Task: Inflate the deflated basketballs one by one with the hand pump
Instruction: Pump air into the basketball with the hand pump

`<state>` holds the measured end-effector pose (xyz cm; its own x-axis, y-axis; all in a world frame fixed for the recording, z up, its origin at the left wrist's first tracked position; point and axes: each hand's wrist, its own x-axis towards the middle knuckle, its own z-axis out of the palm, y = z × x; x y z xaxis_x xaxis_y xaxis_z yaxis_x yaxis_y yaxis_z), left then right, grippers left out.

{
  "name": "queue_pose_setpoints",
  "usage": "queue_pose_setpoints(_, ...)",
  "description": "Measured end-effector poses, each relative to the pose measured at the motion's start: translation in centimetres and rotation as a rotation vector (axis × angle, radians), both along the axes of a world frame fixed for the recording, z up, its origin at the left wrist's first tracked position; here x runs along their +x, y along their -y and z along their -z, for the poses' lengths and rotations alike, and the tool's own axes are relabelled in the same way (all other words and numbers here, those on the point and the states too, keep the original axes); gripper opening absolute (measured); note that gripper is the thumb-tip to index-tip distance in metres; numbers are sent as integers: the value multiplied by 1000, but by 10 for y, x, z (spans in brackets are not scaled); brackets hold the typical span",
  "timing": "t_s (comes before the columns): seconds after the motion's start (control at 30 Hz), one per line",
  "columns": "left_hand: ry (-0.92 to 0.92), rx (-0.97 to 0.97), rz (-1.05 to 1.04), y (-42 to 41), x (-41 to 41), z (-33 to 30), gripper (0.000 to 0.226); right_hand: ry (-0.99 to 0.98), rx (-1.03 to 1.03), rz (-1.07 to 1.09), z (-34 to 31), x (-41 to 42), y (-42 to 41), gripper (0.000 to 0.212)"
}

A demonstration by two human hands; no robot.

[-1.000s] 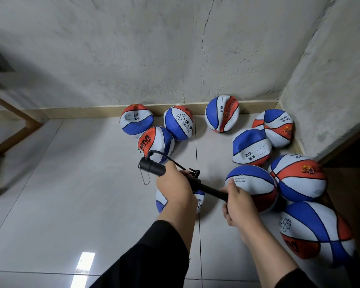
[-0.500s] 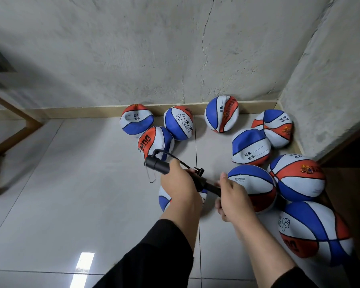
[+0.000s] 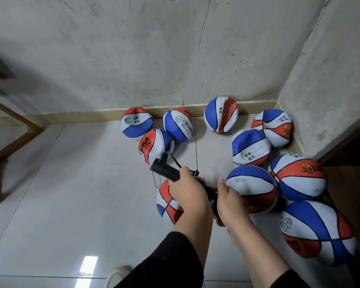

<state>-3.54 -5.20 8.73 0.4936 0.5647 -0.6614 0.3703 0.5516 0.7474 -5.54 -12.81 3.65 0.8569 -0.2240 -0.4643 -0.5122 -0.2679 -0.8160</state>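
L hand (image 3: 190,190) fingers curled tight round pump (image 3: 170,172) barrel; R hand (image 3: 230,201) grips its handle at 3 o'clock. Ball (image 3: 167,204) beneath: dented.

Matt black plastic forms the barrel of a hand pump (image 3: 168,171), with a thin bare-metal wire loop (image 3: 156,180) hanging from its end and a black rubbery hose (image 3: 175,161) arching off it. Red, white and blue basketballs (image 3: 251,189) have a dull, finely pebbled rubber skin; several are creased and dented. The floor (image 3: 71,204) is smooth, glossy pale tile that mirrors a light. The walls (image 3: 133,48) are rough, matt grey concrete, with a crack. A black cloth sleeve (image 3: 164,265) looks soft and matt.
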Motion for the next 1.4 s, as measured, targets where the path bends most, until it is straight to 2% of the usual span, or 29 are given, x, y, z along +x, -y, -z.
queue_pose_setpoints(0.07,3,3,31,0,2,1,41,-1,16,24,-1,-1,-4,57)
queue_pose_setpoints(0.2,43,-19,52,-4,11,-1,23,-2,25,31,-4,2,4,56)
queue_pose_setpoints(0.3,41,-25,30,-13,16,0,16,-104,170,110,-1,-2,24,50)
queue_pose_setpoints(0.4,50,-5,-13,-27,19,4,12,-191,230,173,10,-13,39,49)
queue_pose_setpoints(0.6,27,-5,-22,-23,13,9,14,-159,269,205,11,-11,21,47)
queue_pose_setpoints(0.97,50,-24,52,-7,9,3,21,8,35,29,2,5,-7,56)
queue_pose_setpoints(1.1,71,-38,79,-10,16,-2,17,-20,69,56,6,3,-3,67)
queue_pose_setpoints(1.23,79,-13,29,-19,20,-1,20,-127,206,160,4,-9,22,51)
queue_pose_setpoints(1.4,63,19,-23,-27,19,-5,12,-175,248,202,8,-27,47,49)
